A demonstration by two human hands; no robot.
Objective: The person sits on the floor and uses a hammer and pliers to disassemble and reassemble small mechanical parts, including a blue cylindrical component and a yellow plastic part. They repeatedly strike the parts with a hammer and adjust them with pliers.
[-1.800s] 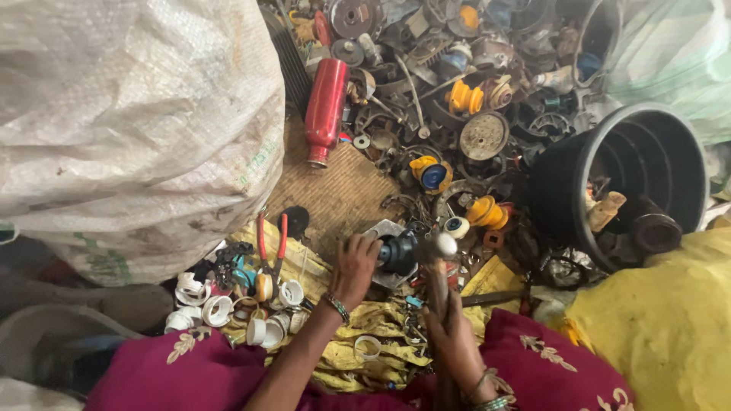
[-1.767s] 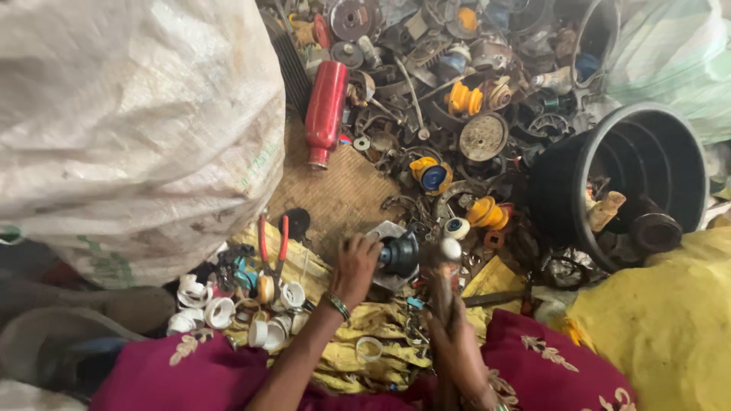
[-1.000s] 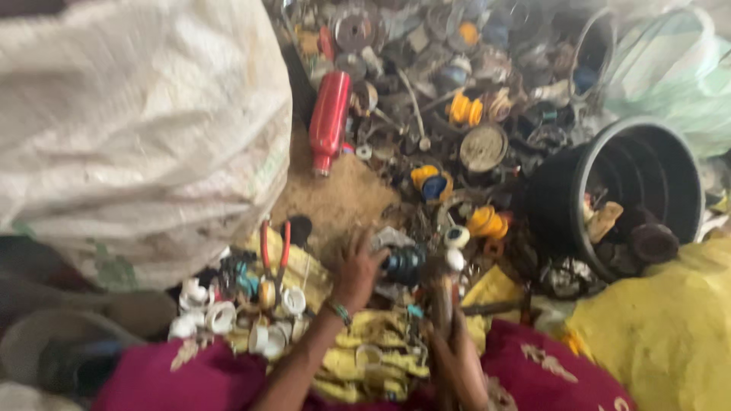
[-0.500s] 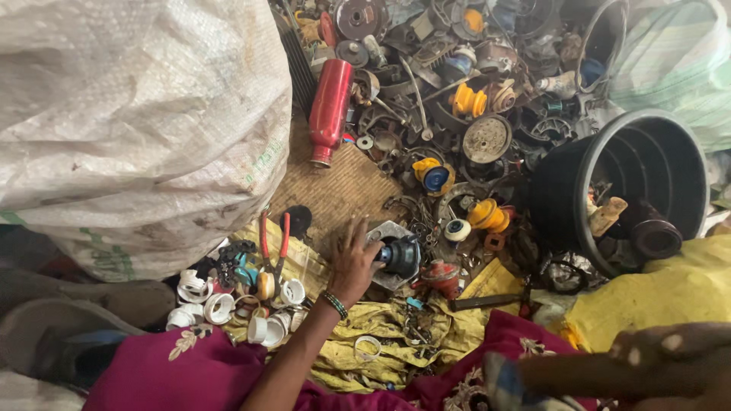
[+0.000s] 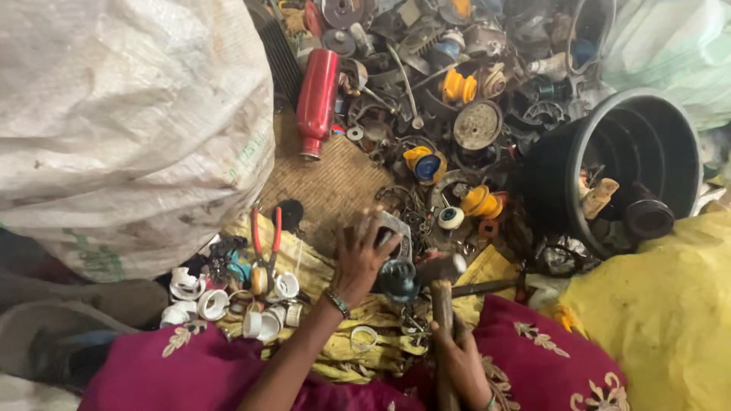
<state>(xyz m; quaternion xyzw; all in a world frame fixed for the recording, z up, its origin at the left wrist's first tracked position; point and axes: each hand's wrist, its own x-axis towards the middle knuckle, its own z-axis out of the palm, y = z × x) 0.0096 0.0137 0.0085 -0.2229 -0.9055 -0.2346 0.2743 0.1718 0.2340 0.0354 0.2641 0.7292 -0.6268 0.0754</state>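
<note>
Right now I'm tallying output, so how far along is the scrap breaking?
Done, by the look of it: white plastic rings lie gathered on the yellow cloth, and some parts sit in the black tub. In hand: the left hand steadies a small metal part while the right hand holds a hammer at it. Left: a big scrap pile, seemingly unsorted.

Woven mat (image 5: 335, 179); perhaps metal scrap (image 5: 426, 99) heaped.

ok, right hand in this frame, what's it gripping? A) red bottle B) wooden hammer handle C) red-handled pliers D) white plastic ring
B: the right hand is wrapped around the hammer handle, its head resting by the dark part under the left hand; the pliers lie untouched.
</note>
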